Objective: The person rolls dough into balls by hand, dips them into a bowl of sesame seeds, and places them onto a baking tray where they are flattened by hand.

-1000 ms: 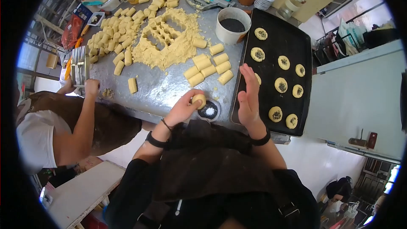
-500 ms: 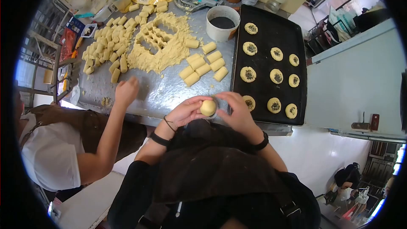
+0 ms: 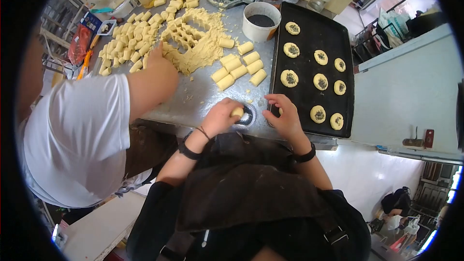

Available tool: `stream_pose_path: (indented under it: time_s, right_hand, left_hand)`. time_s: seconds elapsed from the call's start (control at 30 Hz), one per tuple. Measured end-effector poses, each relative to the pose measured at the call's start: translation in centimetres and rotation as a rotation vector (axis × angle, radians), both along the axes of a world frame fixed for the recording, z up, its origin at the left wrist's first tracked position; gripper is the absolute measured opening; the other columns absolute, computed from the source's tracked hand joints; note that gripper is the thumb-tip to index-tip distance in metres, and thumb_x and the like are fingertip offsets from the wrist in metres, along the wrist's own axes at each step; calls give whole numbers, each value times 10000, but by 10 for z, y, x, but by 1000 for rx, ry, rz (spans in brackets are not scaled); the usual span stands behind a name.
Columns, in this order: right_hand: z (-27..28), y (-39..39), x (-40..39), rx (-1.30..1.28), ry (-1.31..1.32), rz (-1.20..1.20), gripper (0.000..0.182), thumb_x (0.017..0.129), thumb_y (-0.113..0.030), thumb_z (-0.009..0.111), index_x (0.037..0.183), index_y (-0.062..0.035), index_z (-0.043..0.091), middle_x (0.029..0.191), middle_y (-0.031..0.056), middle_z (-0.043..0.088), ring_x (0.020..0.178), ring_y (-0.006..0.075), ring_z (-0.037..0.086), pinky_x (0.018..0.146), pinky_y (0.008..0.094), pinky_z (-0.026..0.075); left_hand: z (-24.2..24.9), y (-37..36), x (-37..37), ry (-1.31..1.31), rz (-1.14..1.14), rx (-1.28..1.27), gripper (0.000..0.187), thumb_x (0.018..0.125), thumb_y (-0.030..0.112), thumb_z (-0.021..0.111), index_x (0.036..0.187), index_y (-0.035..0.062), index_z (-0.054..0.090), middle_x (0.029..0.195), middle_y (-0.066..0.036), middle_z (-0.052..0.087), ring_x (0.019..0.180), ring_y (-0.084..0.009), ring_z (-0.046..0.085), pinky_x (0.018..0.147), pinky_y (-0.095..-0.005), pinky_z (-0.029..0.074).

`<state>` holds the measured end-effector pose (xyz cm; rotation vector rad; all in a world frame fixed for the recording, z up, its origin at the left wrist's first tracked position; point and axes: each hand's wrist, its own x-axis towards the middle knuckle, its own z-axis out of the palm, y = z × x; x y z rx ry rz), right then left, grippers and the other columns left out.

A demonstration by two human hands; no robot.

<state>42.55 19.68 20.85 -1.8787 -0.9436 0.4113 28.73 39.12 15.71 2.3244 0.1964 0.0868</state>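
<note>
My left hand (image 3: 220, 118) is closed round a smooth, pale yellow dough ball (image 3: 237, 112). It holds the ball over the left side of a small ridged dish (image 3: 253, 122) with dark contents and a whitish patch. To the right, my right hand (image 3: 285, 116) is open, its thumb and fingers apart, at the near left edge of the black baking tray (image 3: 309, 21). Part of a round dough piece shows behind those fingers. Flattened dough rounds (image 3: 320, 81) topped with dark seeds lie on the tray in columns. Beyond my hands are several dough cylinders (image 3: 238, 71).
A white tub (image 3: 261, 30) of dark seeds stands at the tray's left. Further left are a cut dough sheet (image 3: 203, 50) and a heap of dough cylinders (image 3: 128, 41). A co-worker's arm (image 3: 157, 79) reaches across the metal table's left side.
My left hand has turned over the dough ball and lowered it towards the dish. My right hand has moved right, away from it. The co-worker has leaned in, reaching towards the dough heap.
</note>
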Motion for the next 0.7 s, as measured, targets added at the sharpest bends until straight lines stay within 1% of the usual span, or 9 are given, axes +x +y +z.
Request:
stream_pose_path:
  time_s: [0.03, 0.27, 0.37, 0.47, 0.5, 0.6, 0.63, 0.67, 0.7]
  right_hand:
    - [-1, -3, 1, 1, 6, -10, 389, 743, -86, 734, 1112, -49, 618, 1034, 107, 615, 951, 237, 594, 855, 335, 474]
    - [-5, -8, 1, 21, 17, -12, 381, 743, -89, 732, 1105, -54, 619, 1045, 105, 614, 935, 226, 600, 849, 331, 478]
    - [-7, -7, 0, -18, 9, -2, 380, 747, -92, 728, 1108, -56, 617, 1046, 108, 613, 941, 226, 602, 851, 331, 478]
    - [-1, -6, 0, -31, 37, 11, 385, 745, -99, 728, 1110, -53, 614, 1059, 115, 612, 964, 255, 603, 861, 343, 477]
    - [-3, -6, 2, -10, 7, 41, 400, 743, -106, 730, 1120, -55, 609, 1066, 116, 612, 973, 267, 602, 866, 351, 477]
    - [-4, -4, 9, 56, -134, 147, 448, 736, -140, 740, 1151, -59, 591, 1081, 121, 611, 995, 297, 598, 879, 374, 474]
    - [7, 1, 8, 75, -211, 200, 469, 732, -158, 747, 1161, -61, 584, 1083, 123, 611, 999, 305, 596, 883, 381, 473]
    - [15, 5, 8, 89, -288, 255, 489, 728, -177, 754, 1170, -63, 578, 1085, 125, 611, 1003, 312, 594, 886, 388, 472]
    - [18, 7, 6, 78, -280, 274, 508, 724, -197, 760, 1177, -64, 571, 1088, 126, 611, 1010, 314, 593, 889, 390, 471]
  left_hand:
    - [-4, -2, 2, -34, -52, -17, 376, 746, 113, 732, 1109, 86, 637, 1010, -140, 598, 948, -356, 591, 809, -387, 507]
    - [-42, -22, 19, -13, -137, 261, 332, 752, 99, 687, 1079, 109, 628, 1019, -100, 569, 969, -306, 576, 802, -390, 507]
    - [-61, -24, 24, -2, -208, 456, 303, 769, 120, 662, 1070, 114, 624, 1009, -91, 567, 951, -295, 578, 771, -384, 520]
    - [-58, -19, 24, -39, -238, 429, 285, 765, 141, 652, 1046, 110, 622, 990, -88, 564, 942, -295, 574, 731, -377, 534]
    - [-52, -15, 23, -29, -224, 337, 304, 789, 92, 650, 1091, 117, 626, 1023, -87, 577, 944, -264, 593, 719, -335, 544]
    - [-30, -14, 22, -120, -9, -237, 293, 852, 49, 624, 1136, 121, 631, 1071, -64, 587, 957, -194, 611, 751, -309, 544]
    - [-28, -12, 25, 13, -50, -595, 391, 927, 33, 563, 1302, 138, 535, 1112, -57, 579, 954, -159, 614, 805, -307, 557]
    - [-26, -14, 23, 64, -4, -886, 422, 938, 41, 553, 1342, 139, 482, 1121, -65, 575, 963, -165, 615, 820, -319, 561]
    - [6, -18, 22, 118, 43, -1179, 458, 949, 48, 543, 1383, 140, 429, 1129, -73, 571, 971, -172, 617, 834, -332, 565]
